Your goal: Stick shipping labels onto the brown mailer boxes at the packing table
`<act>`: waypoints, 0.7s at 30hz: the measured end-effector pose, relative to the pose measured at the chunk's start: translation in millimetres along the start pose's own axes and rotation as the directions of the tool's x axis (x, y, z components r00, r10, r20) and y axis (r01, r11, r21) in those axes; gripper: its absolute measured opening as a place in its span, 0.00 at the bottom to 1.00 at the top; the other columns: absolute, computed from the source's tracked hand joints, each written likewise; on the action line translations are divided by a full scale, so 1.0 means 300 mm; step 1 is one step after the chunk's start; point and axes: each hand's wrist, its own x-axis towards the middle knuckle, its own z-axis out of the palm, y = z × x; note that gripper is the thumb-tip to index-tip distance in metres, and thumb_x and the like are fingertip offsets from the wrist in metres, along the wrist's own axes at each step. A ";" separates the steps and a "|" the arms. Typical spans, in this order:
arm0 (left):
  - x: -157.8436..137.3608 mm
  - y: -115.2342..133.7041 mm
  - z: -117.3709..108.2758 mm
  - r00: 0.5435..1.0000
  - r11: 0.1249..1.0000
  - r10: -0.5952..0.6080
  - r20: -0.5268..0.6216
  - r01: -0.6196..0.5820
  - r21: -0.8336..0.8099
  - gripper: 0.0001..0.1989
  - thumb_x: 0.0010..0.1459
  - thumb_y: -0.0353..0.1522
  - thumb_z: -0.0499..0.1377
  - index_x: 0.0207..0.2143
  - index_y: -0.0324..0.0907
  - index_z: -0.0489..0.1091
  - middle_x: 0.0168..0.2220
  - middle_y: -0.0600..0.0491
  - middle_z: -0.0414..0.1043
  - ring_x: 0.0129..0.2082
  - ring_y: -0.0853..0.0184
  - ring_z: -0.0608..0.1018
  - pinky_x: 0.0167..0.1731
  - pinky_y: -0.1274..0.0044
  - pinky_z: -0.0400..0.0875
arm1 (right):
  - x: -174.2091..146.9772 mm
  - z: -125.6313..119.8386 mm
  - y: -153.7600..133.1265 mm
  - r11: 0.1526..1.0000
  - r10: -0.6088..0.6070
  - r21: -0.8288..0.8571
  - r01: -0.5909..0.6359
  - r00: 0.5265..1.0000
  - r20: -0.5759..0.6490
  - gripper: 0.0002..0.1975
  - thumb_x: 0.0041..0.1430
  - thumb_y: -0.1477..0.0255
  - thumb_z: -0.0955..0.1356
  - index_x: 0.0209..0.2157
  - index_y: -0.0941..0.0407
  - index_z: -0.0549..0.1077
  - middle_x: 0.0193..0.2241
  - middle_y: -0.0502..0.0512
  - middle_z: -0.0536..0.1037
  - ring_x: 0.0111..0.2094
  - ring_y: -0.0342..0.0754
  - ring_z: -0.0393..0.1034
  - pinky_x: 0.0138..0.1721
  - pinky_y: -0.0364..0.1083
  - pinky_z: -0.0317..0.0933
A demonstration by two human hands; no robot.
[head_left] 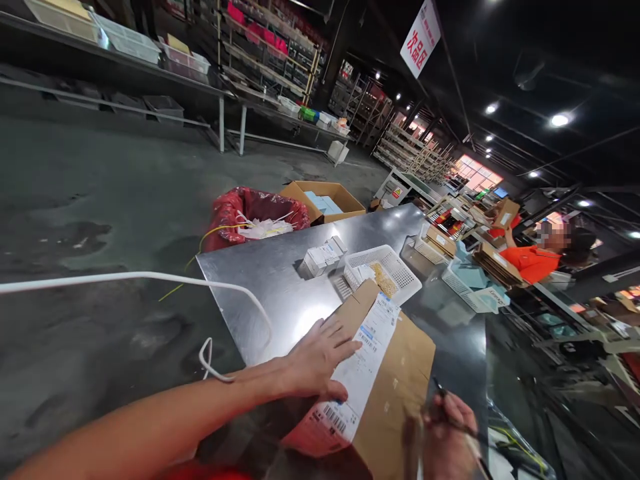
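Note:
My left hand [325, 360] lies with fingers spread on a flat piece of brown cardboard [400, 387] and on the long white printed label sheet [367, 360] along it. The sheet carries barcodes, and its lower end hangs past the cardboard's edge. At the cardboard's right edge, my right hand [450, 427] is closed around a thin dark pen [457, 421], blurred by motion. Just beyond the cardboard, a white perforated basket [403, 277] holds small tan pieces and white paper. Left of it stands a small white-grey box [323, 257].
The metal table [260, 300] carries more baskets [475, 293] at its right. A red-lined bin [225, 213] and an open carton [345, 200] stand past its far edge. A white cable [150, 275] crosses at left. A person in orange [530, 263] works on the right.

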 end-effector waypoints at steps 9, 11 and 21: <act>0.064 0.041 -0.092 0.951 0.968 -0.250 0.183 0.241 0.066 0.56 0.47 0.45 0.70 0.73 0.39 0.49 0.75 0.33 0.42 0.75 0.43 0.45 0.67 0.39 0.43 | 0.079 -0.284 0.409 0.898 -0.055 -0.437 0.055 0.998 0.013 0.15 0.28 0.56 0.68 0.23 0.42 0.65 0.18 0.53 0.71 0.21 0.71 0.75 0.27 0.68 0.68; 0.059 0.050 -0.110 0.948 0.966 -0.255 0.192 0.243 0.083 0.51 0.50 0.42 0.68 0.72 0.41 0.51 0.75 0.35 0.43 0.75 0.44 0.46 0.67 0.39 0.42 | 0.122 -0.271 0.416 0.894 -0.060 -0.444 0.054 0.998 0.000 0.13 0.30 0.57 0.67 0.24 0.41 0.66 0.20 0.54 0.72 0.23 0.72 0.76 0.28 0.68 0.68; 0.005 0.147 -0.093 0.938 0.931 -0.317 0.140 0.280 0.233 0.49 0.47 0.39 0.65 0.71 0.42 0.56 0.74 0.39 0.48 0.74 0.40 0.47 0.68 0.40 0.38 | 0.209 0.333 -0.058 0.578 -0.210 -0.385 0.719 0.588 0.781 0.32 0.59 0.62 0.69 0.62 0.62 0.70 0.65 0.72 0.68 0.69 0.66 0.58 0.68 0.64 0.52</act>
